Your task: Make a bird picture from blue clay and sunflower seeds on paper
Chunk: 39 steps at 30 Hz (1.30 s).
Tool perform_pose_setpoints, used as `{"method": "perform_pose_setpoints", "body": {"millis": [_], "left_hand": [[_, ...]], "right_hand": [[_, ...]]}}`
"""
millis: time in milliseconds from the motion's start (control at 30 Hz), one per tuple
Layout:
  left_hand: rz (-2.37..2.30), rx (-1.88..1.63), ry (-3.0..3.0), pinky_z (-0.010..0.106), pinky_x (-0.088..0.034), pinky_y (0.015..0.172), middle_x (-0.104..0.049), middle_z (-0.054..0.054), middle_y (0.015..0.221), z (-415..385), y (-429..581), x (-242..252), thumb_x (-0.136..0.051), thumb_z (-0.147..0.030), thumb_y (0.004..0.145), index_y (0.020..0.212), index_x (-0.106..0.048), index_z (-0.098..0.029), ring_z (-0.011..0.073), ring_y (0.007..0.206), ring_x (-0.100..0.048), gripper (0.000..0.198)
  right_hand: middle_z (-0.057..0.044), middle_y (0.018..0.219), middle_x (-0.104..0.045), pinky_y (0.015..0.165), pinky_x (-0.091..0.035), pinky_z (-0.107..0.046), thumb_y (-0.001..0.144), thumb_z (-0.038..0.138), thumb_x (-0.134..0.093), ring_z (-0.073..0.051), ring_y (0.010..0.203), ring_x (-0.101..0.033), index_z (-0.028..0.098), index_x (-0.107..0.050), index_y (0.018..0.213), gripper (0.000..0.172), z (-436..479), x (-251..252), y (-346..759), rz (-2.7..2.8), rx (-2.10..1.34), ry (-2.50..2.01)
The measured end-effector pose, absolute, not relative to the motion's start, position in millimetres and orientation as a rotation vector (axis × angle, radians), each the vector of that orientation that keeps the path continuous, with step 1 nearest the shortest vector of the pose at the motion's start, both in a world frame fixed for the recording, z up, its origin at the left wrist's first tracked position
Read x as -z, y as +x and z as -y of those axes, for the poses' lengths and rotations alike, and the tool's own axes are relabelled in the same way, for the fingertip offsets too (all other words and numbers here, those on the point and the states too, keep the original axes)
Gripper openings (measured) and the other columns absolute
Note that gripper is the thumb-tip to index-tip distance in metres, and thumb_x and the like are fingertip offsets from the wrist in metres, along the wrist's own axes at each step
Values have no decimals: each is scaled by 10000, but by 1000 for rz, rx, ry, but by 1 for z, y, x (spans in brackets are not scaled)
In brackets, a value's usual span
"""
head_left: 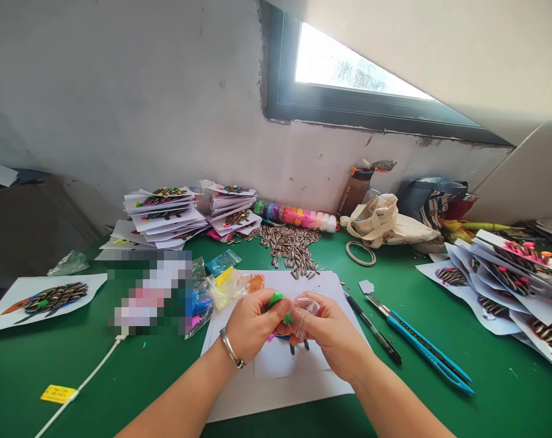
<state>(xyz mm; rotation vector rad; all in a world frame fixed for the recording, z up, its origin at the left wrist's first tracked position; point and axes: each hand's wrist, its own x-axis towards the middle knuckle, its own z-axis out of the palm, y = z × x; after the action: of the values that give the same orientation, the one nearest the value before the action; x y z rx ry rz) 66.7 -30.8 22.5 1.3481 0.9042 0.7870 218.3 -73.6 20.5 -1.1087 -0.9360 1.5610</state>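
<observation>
Over white paper sheets (239, 395), my two hands meet close together. My left hand (251, 322), with a silver bracelet at the wrist, pinches a lump of bright green modelling clay (274, 298). My right hand (333, 331) is closed on a clear plastic bag (304, 307), and more green shows between the hands. Beneath them a picture on the paper is mostly covered; dark leg-like strokes (299, 347) and bits of blue and pink show. An orange patch (256, 282) lies just beyond my left hand.
Sunflower seeds (289, 243) are heaped behind the paper. Bags of coloured clay (225, 286) sit left. A black pen (376, 331), a utility knife (380, 304) and blue tweezers (433, 353) lie right. Stacks of seed pictures (166, 216) stand around; a tape roll (361, 254) is farther back.
</observation>
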Motion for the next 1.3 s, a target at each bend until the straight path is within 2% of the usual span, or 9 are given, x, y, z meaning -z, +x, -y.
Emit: {"method": "perform_pose_setpoints", "body": {"millis": [167, 333, 567, 667, 800, 900, 1000, 1200, 1300], "left_hand": [[-911, -862, 1530, 235, -410, 476, -571, -11, 537, 36, 67, -27, -607, -451, 813, 610, -583, -197, 132, 489, -519, 326], [-884, -898, 1643, 231, -386, 501, -577, -10, 529, 39, 67, -32, -573, -382, 850, 584, -587, -204, 131, 497, -518, 320], [-938, -876, 1803, 242, -411, 546, -641, 16, 579, 40, 66, -30, -504, -376, 897, 632, -624, -207, 152, 548, -569, 336], [-959, -879, 1827, 243, -400, 539, -647, 20, 581, 41, 66, -30, -511, -386, 895, 638, -630, -206, 150, 540, -553, 335], [-939, -881, 1750, 244, -423, 533, -641, 18, 586, 40, 66, -30, -510, -412, 892, 657, -623, -206, 153, 539, -564, 332], [-911, -885, 1656, 242, -435, 508, -626, 8, 569, 40, 66, -29, -506, -420, 890, 656, -600, -210, 152, 518, -570, 328], [-906, -894, 1677, 230, -427, 504, -616, 3, 561, 40, 66, -30, -527, -407, 882, 643, -601, -203, 146, 521, -573, 323], [-905, -934, 1811, 209, -401, 510, -627, -1, 565, 42, 67, -30, -513, -354, 895, 635, -620, -187, 118, 515, -545, 328], [-902, -932, 1815, 208, -420, 531, -641, 1, 592, 42, 67, -29, -514, -361, 894, 676, -645, -184, 122, 543, -570, 310]], "right_hand": [[-41, 653, -635, 543, -430, -259, 780, 560, -636, -133, 530, -594, 132, -612, 759, 430, 73, -21, 218, 928, -1633, -1128], [-32, 645, -635, 537, -407, -249, 697, 531, -725, -126, 517, -586, 142, -593, 761, 415, 75, -25, 215, 912, -1650, -1118], [25, 573, -579, 564, -386, -255, 585, 170, -647, -108, 525, -510, 177, -554, 688, 138, 76, -27, 212, 836, -1647, -1157], [34, 559, -558, 535, -347, -232, 556, 118, -553, -96, 526, -478, 177, -543, 673, 132, 76, -25, 212, 828, -1617, -1173], [14, 617, -575, 538, -357, -236, 682, 192, -606, -98, 531, -498, 167, -568, 749, 81, 77, -23, 215, 885, -1641, -1098], [-14, 659, -585, 535, -371, -245, 782, 366, -644, -114, 543, -531, 154, -568, 780, 225, 77, -22, 217, 911, -1677, -1019], [-21, 663, -592, 545, -388, -259, 754, 401, -688, -121, 543, -539, 153, -559, 769, 281, 77, -22, 218, 910, -1676, -1041], [20, 614, -583, 551, -375, -241, 665, 187, -611, -98, 536, -500, 172, -541, 725, 93, 76, -24, 215, 925, -1599, -1179], [41, 587, -553, 540, -364, -225, 605, 121, -541, -90, 541, -486, 178, -518, 701, 114, 77, -25, 215, 931, -1584, -1169]]}}
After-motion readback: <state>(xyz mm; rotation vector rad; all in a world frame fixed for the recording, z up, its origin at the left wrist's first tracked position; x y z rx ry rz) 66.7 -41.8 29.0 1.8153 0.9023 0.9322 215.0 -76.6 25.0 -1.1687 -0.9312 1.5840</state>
